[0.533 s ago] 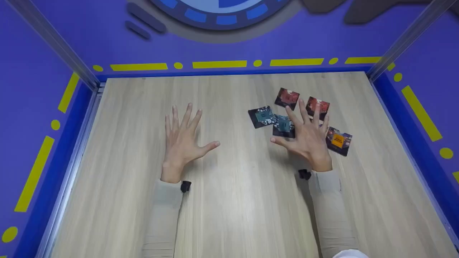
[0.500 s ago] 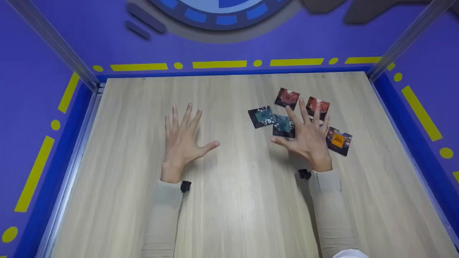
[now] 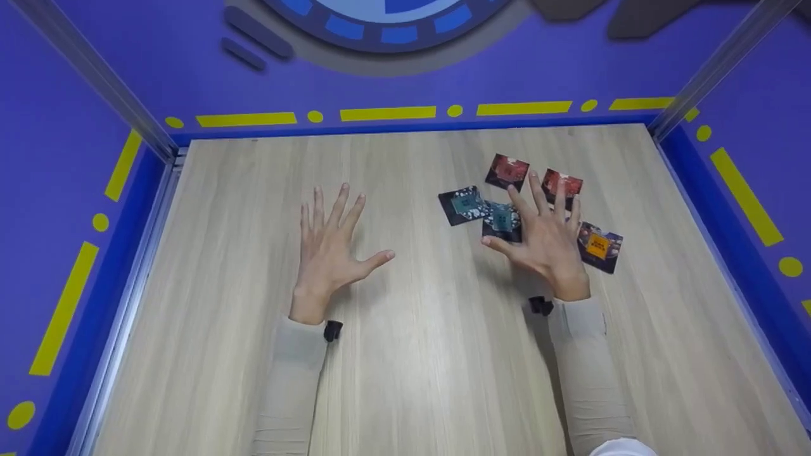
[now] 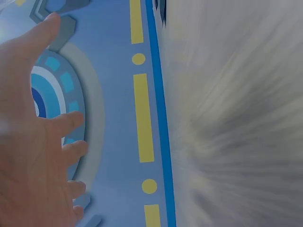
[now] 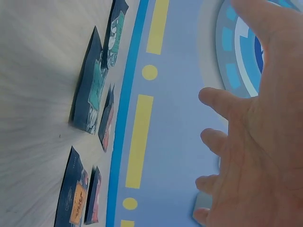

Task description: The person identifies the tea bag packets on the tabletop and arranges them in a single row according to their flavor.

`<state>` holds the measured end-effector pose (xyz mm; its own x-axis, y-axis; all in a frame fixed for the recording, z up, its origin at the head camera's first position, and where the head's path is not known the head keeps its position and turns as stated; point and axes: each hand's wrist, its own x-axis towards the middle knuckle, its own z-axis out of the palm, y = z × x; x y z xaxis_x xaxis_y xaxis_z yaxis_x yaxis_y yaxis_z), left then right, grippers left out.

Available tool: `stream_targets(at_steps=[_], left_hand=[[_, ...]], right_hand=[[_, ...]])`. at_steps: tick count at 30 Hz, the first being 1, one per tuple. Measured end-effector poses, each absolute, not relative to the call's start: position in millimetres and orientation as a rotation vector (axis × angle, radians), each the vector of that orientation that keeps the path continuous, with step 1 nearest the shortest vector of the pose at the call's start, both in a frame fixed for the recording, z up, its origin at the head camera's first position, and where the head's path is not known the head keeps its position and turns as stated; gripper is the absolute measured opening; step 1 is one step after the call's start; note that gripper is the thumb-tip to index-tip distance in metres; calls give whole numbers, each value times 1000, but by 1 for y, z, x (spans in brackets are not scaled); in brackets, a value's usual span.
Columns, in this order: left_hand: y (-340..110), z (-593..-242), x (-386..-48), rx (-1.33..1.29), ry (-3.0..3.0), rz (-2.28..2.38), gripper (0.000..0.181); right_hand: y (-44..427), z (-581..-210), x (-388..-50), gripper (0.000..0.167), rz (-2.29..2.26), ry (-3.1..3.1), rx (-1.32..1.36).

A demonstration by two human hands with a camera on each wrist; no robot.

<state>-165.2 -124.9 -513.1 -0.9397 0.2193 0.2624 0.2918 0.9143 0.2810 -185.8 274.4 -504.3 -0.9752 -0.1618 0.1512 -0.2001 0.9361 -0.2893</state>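
Note:
My left hand [image 3: 327,259] is spread above the wooden table, fingers apart, holding nothing. The left wrist view shows the same hand [image 4: 33,137] well above the tabletop. My right hand [image 3: 546,247], also spread and holding nothing, hovers over several flat square packets. Two have teal labels: a left teal packet [image 3: 462,206] and a right teal packet [image 3: 500,221], partly behind my thumb and index finger. Farther back lie a red packet [image 3: 507,171] and another red packet [image 3: 562,183], partly covered by fingers. An orange-labelled packet [image 3: 600,247] lies right of my hand.
The wooden table [image 3: 405,380] is bounded by a blue-purple back wall [image 3: 405,88] with yellow marks, and by side walls with metal posts at the corners. A small black device [image 3: 333,330] sits at the left wrist, another black device [image 3: 540,305] at the right.
My left hand has shifted slightly to the right, and my right hand has moved very slightly. The head view has tilted a little. The packets lie as before.

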Motion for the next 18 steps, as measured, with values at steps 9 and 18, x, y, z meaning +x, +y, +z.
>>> stream_targets(at_steps=[9, 18], left_hand=[[-112, -521, -174, -464, -2925, -549, 107], [-80, -531, -204, -620, -3008, -635, 100]], right_hand=[[281, -503, -184, 98, 546, -2956, 296], [287, -514, -192, 78, 638, -2930, 364]])
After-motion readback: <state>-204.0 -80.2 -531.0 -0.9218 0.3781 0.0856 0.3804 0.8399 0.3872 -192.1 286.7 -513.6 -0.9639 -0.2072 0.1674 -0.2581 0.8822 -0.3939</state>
